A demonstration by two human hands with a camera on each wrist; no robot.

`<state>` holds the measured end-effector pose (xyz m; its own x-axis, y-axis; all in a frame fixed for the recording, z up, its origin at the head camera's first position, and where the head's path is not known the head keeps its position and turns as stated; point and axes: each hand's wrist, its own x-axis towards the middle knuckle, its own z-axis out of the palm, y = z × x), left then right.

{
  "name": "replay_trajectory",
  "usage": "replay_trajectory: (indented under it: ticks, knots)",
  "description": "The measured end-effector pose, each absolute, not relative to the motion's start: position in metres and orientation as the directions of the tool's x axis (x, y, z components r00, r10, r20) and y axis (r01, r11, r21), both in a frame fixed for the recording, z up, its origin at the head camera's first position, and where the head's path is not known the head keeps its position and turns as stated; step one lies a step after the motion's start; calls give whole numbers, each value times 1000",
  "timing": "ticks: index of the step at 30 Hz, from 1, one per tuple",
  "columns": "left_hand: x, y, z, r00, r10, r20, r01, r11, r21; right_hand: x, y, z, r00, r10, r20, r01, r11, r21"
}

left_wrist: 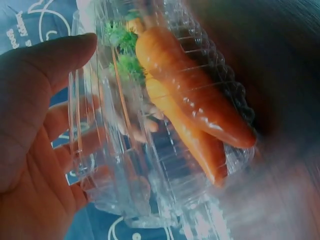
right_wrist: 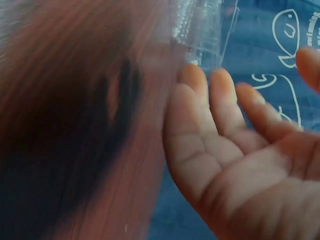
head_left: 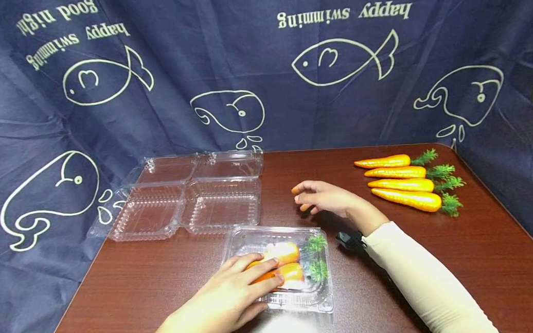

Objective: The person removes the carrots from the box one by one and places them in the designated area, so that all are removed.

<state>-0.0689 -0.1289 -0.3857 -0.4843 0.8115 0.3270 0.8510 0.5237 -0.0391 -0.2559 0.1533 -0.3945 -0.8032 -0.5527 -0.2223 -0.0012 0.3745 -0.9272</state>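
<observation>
A transparent plastic clamshell box (head_left: pixel 324 299) lies closed on the table near me, with two orange carrots (head_left: pixel 291 272) with green tops inside. My left hand (head_left: pixel 238 289) rests on its lid, fingers spread and nearly straight over the carrots. In the left wrist view, the thumb (left_wrist: pixel 75 52) lies by the box's edge and the other fingers show through the plastic. Beyond the box's right side, my right hand (head_left: pixel 326 198) hovers above the table with loosely bent fingers and holds nothing. Its palm (right_wrist: pixel 260 175) faces the camera in the right wrist view.
Two transparent clamshell boxes (head_left: pixel 225 210) stand with raised lids at the back left, side by side. Several carrots (head_left: pixel 408 198) with green tops lie in a row at the back right. A dark blue printed curtain (head_left: pixel 258 43) hangs behind the brown table (head_left: pixel 486 254).
</observation>
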Motion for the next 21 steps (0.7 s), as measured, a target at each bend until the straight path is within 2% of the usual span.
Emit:
replay_trajectory:
  ticks: [5, 12, 17, 21]
  knots:
    - [-69, -110, -388, -498, 804, 326, 842, 538, -41, -237, 170, -392, -742, -634, -221, -96, 426, -900]
    - [-68, -86, -390, -487, 802, 347, 836, 543, -83, -216, 192, -390, -655, -744, -131, -290, 407, -866]
    - [-70, -69, -391, -503, 796, 336, 821, 562, -100, -209, 207, -392, -621, -775, -120, -386, 435, -813]
    - [-75, -56, -393, -515, 784, 346, 812, 576, -98, -211, 219, -394, -625, -771, -123, -392, 445, -805]
